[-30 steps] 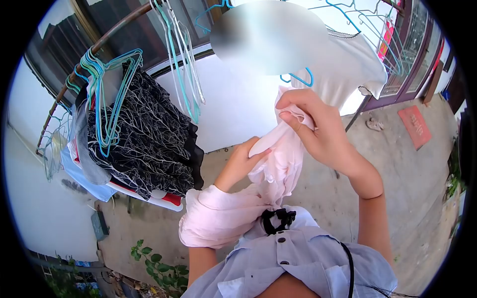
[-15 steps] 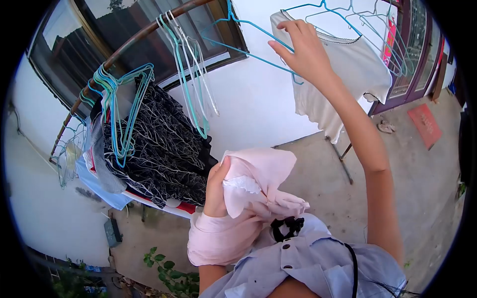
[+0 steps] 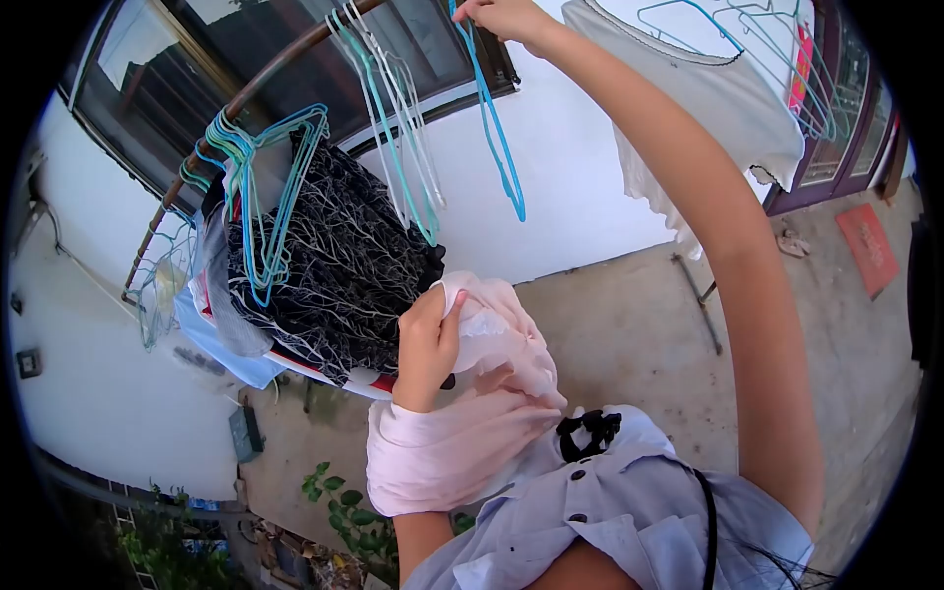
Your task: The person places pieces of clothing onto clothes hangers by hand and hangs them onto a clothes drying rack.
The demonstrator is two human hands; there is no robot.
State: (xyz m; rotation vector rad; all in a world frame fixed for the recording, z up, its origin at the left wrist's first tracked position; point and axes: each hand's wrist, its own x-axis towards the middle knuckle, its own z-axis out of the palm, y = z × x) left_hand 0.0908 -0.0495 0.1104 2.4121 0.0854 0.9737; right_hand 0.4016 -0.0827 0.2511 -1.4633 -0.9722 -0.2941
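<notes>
My right hand [image 3: 511,20] now pinches blue wire hanger [image 3: 486,96]; left hand [image 3: 423,344] grips bunched pale-pink cloth garment [image 3: 447,452]; both occupied

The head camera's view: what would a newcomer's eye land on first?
Probably the pale pink cloth wrapped around the left forearm, its end gripped by the left hand. Next, the right hand, raised at the top, holding a blue hanger. Then the black garment with white branching lines, hanging at the picture's left.

Draped garment [image 3: 447,447]: pale pink
Hanging skirt [image 3: 334,265]: black, white branching lines
Doormat [image 3: 866,250]: red, paler lettering
</notes>
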